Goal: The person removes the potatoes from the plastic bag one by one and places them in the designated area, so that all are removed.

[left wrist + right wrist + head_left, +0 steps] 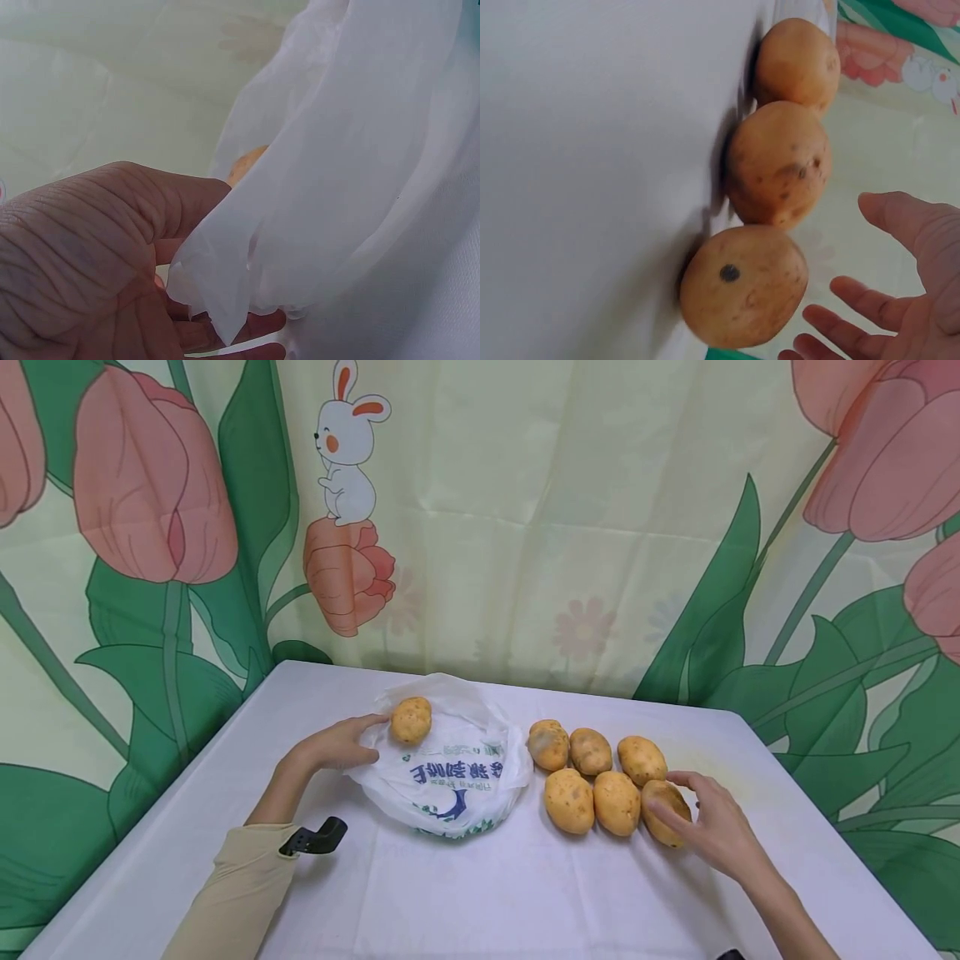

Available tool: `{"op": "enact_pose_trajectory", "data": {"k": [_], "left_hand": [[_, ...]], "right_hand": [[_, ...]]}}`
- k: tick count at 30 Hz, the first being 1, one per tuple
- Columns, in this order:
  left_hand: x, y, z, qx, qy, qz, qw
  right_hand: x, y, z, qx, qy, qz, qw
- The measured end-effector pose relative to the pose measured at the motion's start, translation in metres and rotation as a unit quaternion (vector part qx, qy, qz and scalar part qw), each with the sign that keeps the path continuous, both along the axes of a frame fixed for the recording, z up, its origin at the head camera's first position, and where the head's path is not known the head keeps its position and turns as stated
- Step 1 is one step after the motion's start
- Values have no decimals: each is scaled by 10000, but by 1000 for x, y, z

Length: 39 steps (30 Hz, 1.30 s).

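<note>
My left hand [337, 746] is at the left rim of a thin white plastic bag [390, 793]. In the left wrist view, the edge of the bag [322, 180] lies between the thumb and the loosely bent fingers. One potato [411, 721] lies inside the bag, close to the index fingertip. My right hand [716, 818] reaches over the nearest right potato [663, 802], thumb and fingers spread around it. The right wrist view shows the fingers apart beside a potato with a dark spot [746, 292].
Several potatoes [567, 802] sit in two short rows right of the bag, on a white-covered table [480, 902]. A curtain [510, 527] with tulips and a rabbit hangs behind. A black wrist mount [315, 837] sticks out from the left sleeve.
</note>
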<state>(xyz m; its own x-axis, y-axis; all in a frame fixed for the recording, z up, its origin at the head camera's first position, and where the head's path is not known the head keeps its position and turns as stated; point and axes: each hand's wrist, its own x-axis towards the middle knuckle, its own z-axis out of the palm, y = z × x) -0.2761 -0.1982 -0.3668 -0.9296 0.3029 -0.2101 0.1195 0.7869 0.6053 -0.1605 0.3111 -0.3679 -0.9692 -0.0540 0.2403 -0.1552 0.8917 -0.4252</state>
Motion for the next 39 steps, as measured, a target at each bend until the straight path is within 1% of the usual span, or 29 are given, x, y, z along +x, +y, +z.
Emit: {"op": "enact_pose_trajectory", "data": {"k": [10, 18, 25, 28, 32, 35, 39], "left_hand": [[-1, 1, 0, 3, -29, -3, 10000], [-1, 1, 1, -29, -35, 23, 10000], [-1, 0, 0, 24, -94, 29, 9999], [-1, 0, -1, 53, -88, 23, 9999], [-1, -2, -1, 49, 34, -95, 9999], [-1, -3, -1, 43, 103, -180, 9998], [-1, -2, 0, 70, 54, -137, 9999]], "right_hand": [[-8, -23, 6, -295, 80, 139, 9994], [-16, -47, 14, -451, 222, 493, 9975], [-22, -68, 13, -543, 157, 607, 9966], [-24, -76, 12, -666, 128, 636, 9957], [-27, -87, 13, -843, 76, 727, 9938], [-30, -95, 14, -862, 109, 822, 9928], [-34, -105, 14, -913, 196, 935, 9912]]}}
